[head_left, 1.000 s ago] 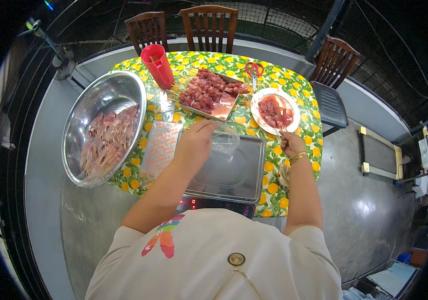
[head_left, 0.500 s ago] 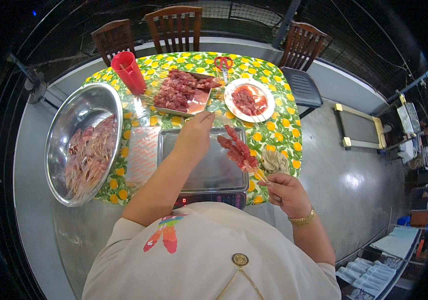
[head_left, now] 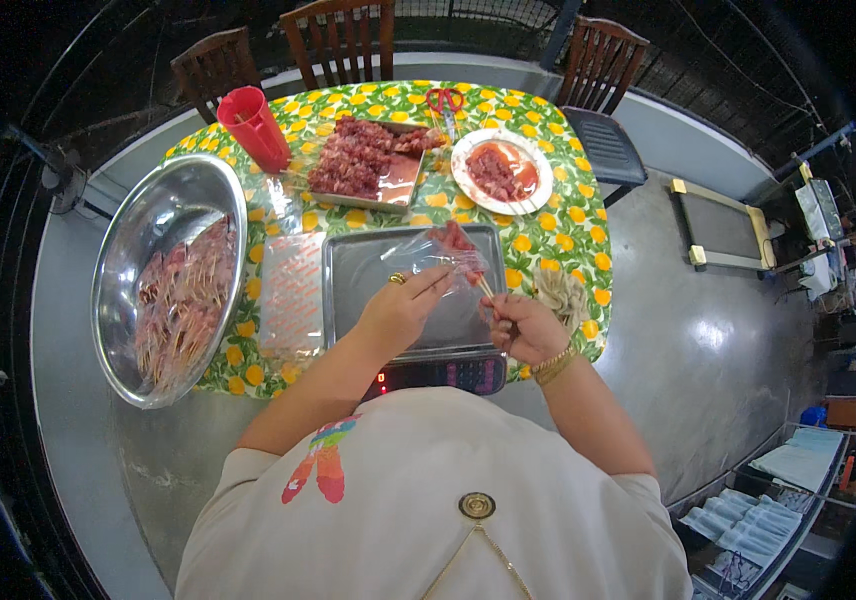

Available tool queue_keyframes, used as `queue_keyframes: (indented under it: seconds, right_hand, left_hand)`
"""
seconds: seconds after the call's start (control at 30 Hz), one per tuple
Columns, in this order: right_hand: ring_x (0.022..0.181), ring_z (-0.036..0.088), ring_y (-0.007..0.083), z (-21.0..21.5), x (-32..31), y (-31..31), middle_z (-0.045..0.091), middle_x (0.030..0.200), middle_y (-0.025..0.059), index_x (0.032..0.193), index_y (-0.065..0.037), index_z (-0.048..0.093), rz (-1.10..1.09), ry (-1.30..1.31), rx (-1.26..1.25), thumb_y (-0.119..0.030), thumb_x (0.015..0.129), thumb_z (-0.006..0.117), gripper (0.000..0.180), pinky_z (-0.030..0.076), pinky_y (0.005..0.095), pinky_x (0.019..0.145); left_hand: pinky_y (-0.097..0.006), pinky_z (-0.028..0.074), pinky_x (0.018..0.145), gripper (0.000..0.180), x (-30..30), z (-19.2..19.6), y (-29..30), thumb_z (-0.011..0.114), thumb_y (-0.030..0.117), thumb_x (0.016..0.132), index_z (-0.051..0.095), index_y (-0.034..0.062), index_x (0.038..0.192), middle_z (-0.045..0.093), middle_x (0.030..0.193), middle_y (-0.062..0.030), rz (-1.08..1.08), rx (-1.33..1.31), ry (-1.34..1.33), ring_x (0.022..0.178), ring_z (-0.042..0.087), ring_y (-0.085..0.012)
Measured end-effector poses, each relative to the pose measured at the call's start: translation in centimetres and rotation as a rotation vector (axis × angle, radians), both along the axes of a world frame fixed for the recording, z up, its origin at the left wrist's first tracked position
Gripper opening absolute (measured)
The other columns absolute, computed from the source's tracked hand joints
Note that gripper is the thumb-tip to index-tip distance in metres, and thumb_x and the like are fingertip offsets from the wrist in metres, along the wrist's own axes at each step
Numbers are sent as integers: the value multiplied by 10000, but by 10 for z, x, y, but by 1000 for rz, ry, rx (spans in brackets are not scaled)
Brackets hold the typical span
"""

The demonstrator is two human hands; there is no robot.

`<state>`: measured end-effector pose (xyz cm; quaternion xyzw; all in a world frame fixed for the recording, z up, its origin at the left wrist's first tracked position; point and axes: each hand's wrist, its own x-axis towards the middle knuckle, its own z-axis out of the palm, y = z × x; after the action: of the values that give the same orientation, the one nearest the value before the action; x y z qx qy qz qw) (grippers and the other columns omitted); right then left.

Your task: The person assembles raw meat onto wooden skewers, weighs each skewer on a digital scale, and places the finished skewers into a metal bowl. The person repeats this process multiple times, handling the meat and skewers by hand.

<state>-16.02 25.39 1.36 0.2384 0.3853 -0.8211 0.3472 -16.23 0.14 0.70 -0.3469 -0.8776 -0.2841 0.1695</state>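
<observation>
Over the grey tray of a digital scale point(head_left: 358, 285), my right hand point(head_left: 531, 330) pinches the stick ends of a few raw meat skewers point(head_left: 456, 240). Their meat lies inside a clear plastic bag point(head_left: 408, 250). Fingers of my left hand point(head_left: 396, 310), with a gold ring, are closed on the bag beside the skewers. A flat stack of printed clear bags point(head_left: 291, 300) lies left of the scale. Close by my right hand rests a crumpled beige cloth point(head_left: 561, 298).
A large steel basin point(head_left: 113, 260) with bagged skewers stands at the left. Behind the scale are a metal tray point(head_left: 358, 202) of meat skewers, a white plate point(head_left: 542, 190) with meat, a red pitcher point(head_left: 256, 132) and red-handled scissors point(head_left: 445, 100). Chairs surround the table's far side.
My right hand has brought the skewers left and over the scale. Their meat has gone into the clear bag, which my left hand has moved nearer to me.
</observation>
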Motion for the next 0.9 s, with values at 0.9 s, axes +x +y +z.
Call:
queue_keyframes:
  seconds: [0.9]
  right_hand:
    - [898, 698, 362, -29, -69, -22, 735, 949, 177, 1014, -46, 739, 439, 958, 1238, -248, 891, 696, 241, 555, 437, 811]
  left_hand:
    - [-416, 563, 806, 307, 31, -16, -9, 638, 21, 805, 706, 61, 1102, 662, 1190, -128, 266, -67, -86, 922, 641, -330]
